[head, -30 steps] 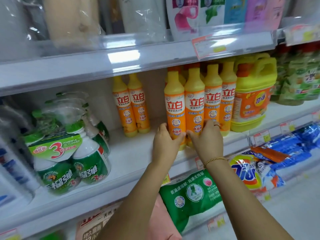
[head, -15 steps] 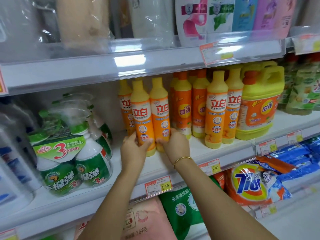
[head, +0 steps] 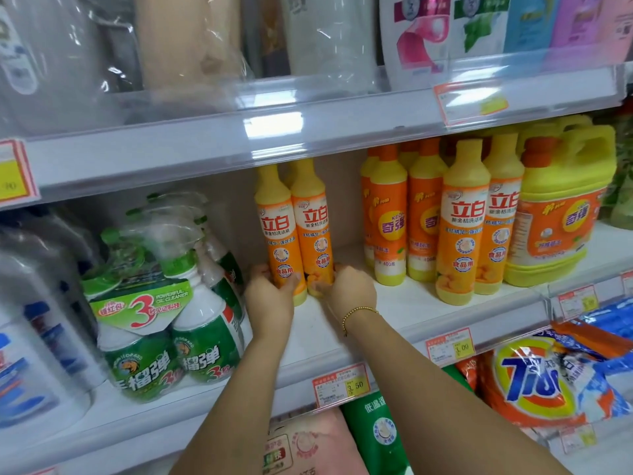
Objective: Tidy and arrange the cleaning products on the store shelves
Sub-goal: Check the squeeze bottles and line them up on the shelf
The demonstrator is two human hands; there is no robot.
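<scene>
Two tall orange dish-soap bottles with yellow tops stand side by side on the middle shelf (head: 404,303). My left hand (head: 270,296) grips the base of the left bottle (head: 275,224). My right hand (head: 349,289) grips the base of the right bottle (head: 313,217). More bottles stand hidden behind the pair. To the right is a gap, then a group of matching orange bottles (head: 462,221) and a big yellow jug (head: 561,214).
Green spray-cleaner bottles in a shrink-wrapped pack (head: 154,303) stand just left of my hands. The upper shelf edge (head: 274,138) hangs low over the bottle tops. Detergent bags (head: 534,378) lie on the lower shelf. Price tags (head: 340,383) line the shelf fronts.
My hands slid the pair of orange bottles left along the shelf, away from the right group and back toward the rear, next to the bottles that stood there. A gap opened between the groups.
</scene>
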